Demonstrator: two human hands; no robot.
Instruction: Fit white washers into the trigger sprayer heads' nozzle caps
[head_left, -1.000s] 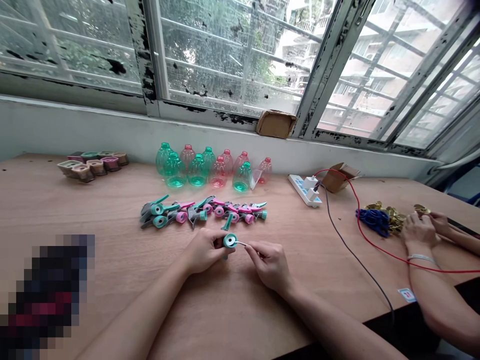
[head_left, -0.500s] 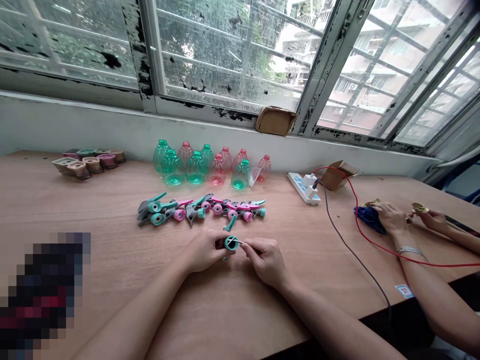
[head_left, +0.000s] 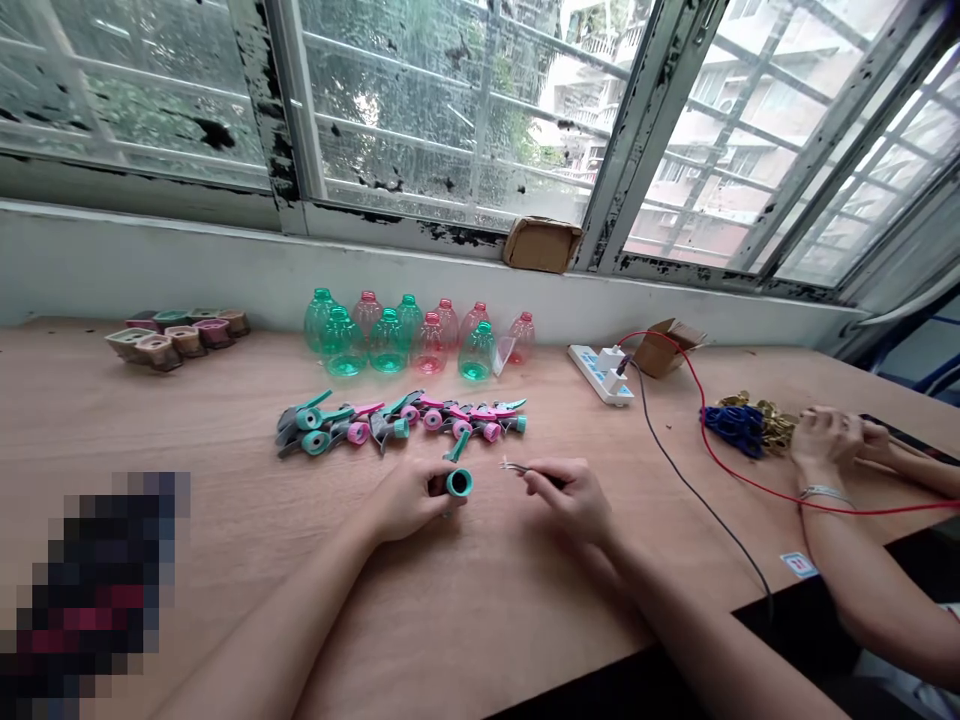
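Observation:
My left hand (head_left: 409, 500) is closed around a teal spray bottle trigger head (head_left: 460, 483), its round screw collar facing me and its dark inside showing. The teal lever sticks up beyond my fingers. To the right, apart from the collar, my right hand (head_left: 574, 497) pinches metal tweezers (head_left: 516, 467) pointing left. Something small and pale seems to be at their tips, too small to name. Just beyond my hands lies a row of grey spray heads with teal and pink parts (head_left: 390, 425).
Green and red clear bottles (head_left: 388, 345) stand by the wall. Small lidded containers (head_left: 180, 340) are at left. A power strip (head_left: 601, 377) with red and dark cables lies right. Farther right, another person's hands (head_left: 825, 440) are beside blue and gold items (head_left: 739, 425).
My right hand has drawn the tweezers out of the collar and moved right. The white strips seen across the collar's opening no longer show there. The other person's hands have come together.

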